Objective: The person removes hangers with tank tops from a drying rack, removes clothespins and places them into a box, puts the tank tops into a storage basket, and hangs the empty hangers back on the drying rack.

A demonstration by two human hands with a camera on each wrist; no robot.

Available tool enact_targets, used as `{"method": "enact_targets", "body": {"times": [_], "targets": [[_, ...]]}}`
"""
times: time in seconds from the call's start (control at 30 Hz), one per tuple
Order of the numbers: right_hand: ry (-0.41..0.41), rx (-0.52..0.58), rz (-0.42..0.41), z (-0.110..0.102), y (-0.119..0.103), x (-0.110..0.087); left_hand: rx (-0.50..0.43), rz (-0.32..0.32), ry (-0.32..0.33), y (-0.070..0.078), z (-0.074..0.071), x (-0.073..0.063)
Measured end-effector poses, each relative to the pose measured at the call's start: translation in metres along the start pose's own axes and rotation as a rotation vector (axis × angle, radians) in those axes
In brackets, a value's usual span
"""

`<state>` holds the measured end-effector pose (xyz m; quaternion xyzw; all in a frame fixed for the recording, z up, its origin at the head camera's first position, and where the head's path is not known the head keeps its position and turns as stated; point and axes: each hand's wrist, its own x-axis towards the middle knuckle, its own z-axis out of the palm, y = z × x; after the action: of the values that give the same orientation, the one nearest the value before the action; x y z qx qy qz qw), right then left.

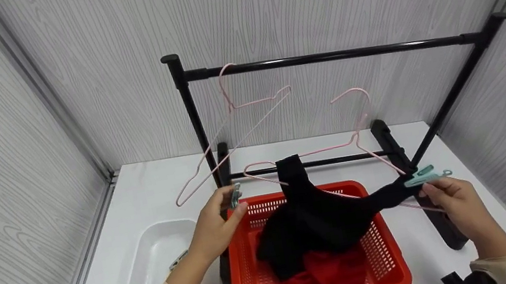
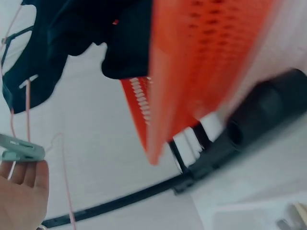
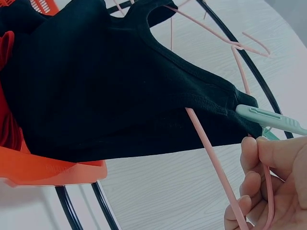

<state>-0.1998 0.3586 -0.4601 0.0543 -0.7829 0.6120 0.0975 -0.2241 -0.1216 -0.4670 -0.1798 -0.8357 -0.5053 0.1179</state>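
A black sleeveless top [image 1: 328,222] is draped over a pink hanger [image 3: 211,153], its lower part down in the red basket [image 1: 391,263]. My right hand [image 1: 464,207] curls its fingers round one end of that hanger. Right above those fingertips, a light green clothespin [image 3: 268,117] clips the top's right strap. My left hand [image 1: 215,225] pinches another green clothespin [image 2: 21,149] between thumb and fingers, left of the top's other strap [image 1: 291,169]. This second clothespin is apart from the fabric.
A black rack [image 1: 331,55] stands behind the basket, with another pink hanger [image 1: 255,126] hooked on its bar. Red cloth [image 1: 336,272] lies in the basket. At the left sits a white tray [image 1: 137,264] with small items, partly hidden by my left arm.
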Motion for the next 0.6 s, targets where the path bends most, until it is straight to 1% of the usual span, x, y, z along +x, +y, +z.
{"method": "enact_targets", "body": {"times": [0.17, 0.37, 0.47, 0.6], "targets": [[-0.004, -0.013, -0.003, -0.001, 0.001, 0.0, 0.055, -0.089, -0.05, -0.013, -0.012, -0.011], [-0.001, -0.029, -0.015, -0.001, 0.002, -0.001, 0.069, -0.182, -0.109, -0.032, -0.023, -0.023], [0.002, -0.051, -0.016, -0.001, 0.002, -0.001, 0.093, -0.231, -0.12, -0.043, -0.029, -0.03], [0.017, -0.054, 0.0, -0.001, 0.002, -0.002, 0.158, -0.305, -0.115, -0.057, -0.037, -0.038]]}}
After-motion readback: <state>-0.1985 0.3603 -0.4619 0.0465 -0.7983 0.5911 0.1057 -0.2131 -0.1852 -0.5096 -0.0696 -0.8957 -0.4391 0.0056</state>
